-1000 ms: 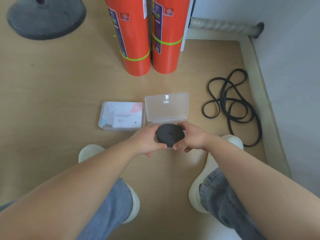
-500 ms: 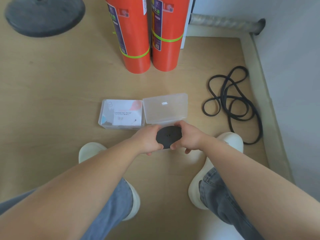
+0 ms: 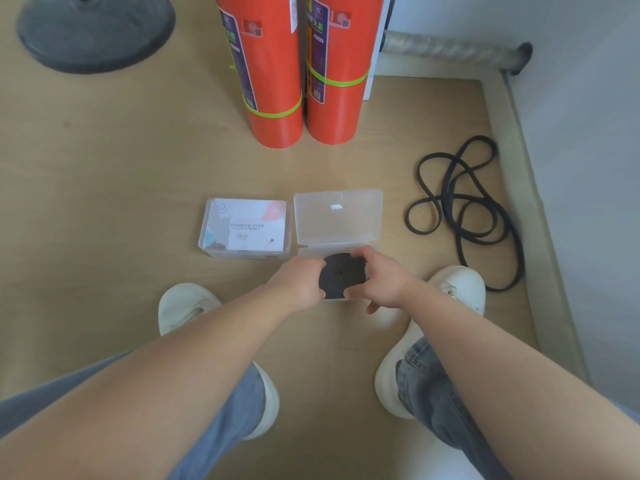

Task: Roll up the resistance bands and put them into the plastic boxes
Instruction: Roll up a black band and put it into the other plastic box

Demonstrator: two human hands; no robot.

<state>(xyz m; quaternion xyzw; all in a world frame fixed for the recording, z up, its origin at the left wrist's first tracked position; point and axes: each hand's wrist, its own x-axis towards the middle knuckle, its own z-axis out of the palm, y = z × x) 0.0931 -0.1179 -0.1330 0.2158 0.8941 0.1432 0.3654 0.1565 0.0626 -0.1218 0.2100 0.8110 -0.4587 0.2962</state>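
Observation:
A rolled-up black resistance band sits between my two hands, low in the base of the open clear plastic box, whose lid lies flat behind it. My left hand grips the roll's left side. On the right side, my right hand grips it with thumb and fingers curled round. The box base is mostly hidden by hands and roll. A second plastic box, shut and labelled, lies to the left. Loose black bands lie tangled on the floor to the right.
Two orange cylinders stand upright behind the boxes. A dark round base is at the far left. My white shoes flank the work spot. A wall and skirting run along the right.
Both hands have carried the black roll forward and down, from just in front of the open box into its base. The camera view has shifted slightly.

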